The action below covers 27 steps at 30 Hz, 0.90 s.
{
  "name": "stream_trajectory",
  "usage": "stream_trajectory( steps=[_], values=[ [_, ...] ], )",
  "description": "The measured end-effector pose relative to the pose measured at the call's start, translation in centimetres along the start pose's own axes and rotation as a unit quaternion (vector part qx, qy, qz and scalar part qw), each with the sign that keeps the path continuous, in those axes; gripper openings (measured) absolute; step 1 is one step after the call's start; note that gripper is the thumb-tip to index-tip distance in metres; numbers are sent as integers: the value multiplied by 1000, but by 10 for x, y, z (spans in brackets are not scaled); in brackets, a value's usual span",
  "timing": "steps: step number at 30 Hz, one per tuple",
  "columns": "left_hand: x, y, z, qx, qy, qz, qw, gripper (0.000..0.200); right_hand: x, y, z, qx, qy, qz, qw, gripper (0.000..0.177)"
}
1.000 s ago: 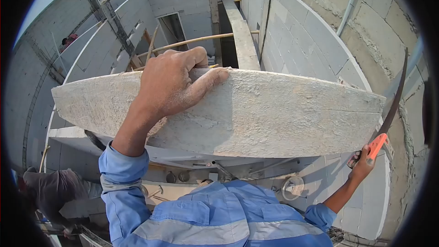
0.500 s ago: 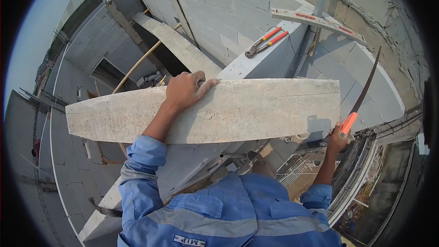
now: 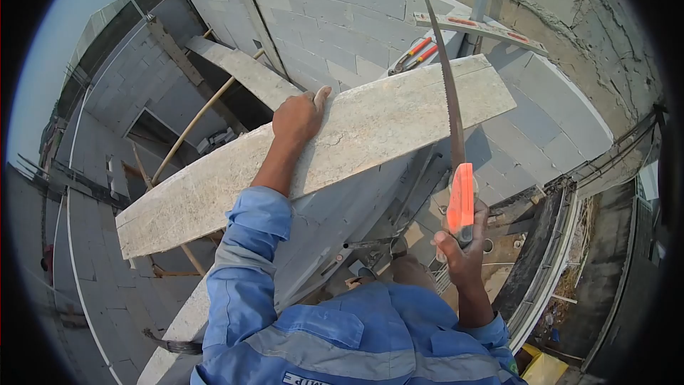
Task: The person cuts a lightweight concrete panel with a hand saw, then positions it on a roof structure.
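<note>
Head view: the left hand [image 3: 298, 117] grasps the far edge of a pale plank [image 3: 385, 114] that slants from near left to far right. The right hand [image 3: 469, 253] clasps an orange-handled saw [image 3: 457, 125], seen across the plank's right part. Pliers [image 3: 417, 57] and a level [image 3: 481, 28] lie beyond.

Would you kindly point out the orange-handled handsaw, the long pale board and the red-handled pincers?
Orange-handled handsaw [image 3: 457, 125]: head view, on the blade.
Long pale board [image 3: 356, 132]: head view, on its face.
Red-handled pincers [image 3: 420, 47]: head view, on one handle.
</note>
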State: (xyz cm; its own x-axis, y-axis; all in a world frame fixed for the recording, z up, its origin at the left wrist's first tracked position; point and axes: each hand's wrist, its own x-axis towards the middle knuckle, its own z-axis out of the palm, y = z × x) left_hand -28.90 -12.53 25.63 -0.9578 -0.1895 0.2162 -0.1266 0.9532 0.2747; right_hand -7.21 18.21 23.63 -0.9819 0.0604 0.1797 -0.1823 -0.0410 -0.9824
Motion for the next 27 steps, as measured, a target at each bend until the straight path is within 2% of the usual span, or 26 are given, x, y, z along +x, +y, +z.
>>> stream_trajectory(
  steps=[1, 3, 7, 9, 11, 13, 17, 19, 22, 27],
  values=[
    [0, 3, -3, -3, 2, -1, 1000, 64, 1, -3, 19, 40, -31, -9, 999, 56],
    [-3, 7, -6, 5, -5, 2, 1000, 66, 3, -5, 37, 7, -85, 88, 993, 56],
    [3, 0, 9, 10, -48, -2, 999, 68, 4, 34, 65, -23, -108, 93, 990, 59],
    [4, 1, 9, -7, -65, -25, 998, 69, 8, 48, 73, -55, -105, 25, 993, 63],
    [2, 3, 6, -4, -74, -27, 997, 70, 8, 53, 74, -27, -108, 26, 993, 65],
    [2, 4, 3, -2, -81, -26, 996, 71, 7, 44, 75, 53, -141, 97, 984, 63],
    [4, 2, 4, 7, -85, -7, 996, 74, 5, 41, 82, 82, -144, 108, 980, 61],
    [6, 0, 7, -1, -91, -4, 996, 75, 1, 39, 91, 8, -122, 67, 990, 54],
    [7, 0, 8, 12, -84, -14, 996, 76, 0, 26, 94, -26, -121, 105, 987, 48],
    [7, -1, 9, 3, -99, -9, 995, 75, 0, 12, 89, -79, -115, 123, 983, 50]
  ],
)
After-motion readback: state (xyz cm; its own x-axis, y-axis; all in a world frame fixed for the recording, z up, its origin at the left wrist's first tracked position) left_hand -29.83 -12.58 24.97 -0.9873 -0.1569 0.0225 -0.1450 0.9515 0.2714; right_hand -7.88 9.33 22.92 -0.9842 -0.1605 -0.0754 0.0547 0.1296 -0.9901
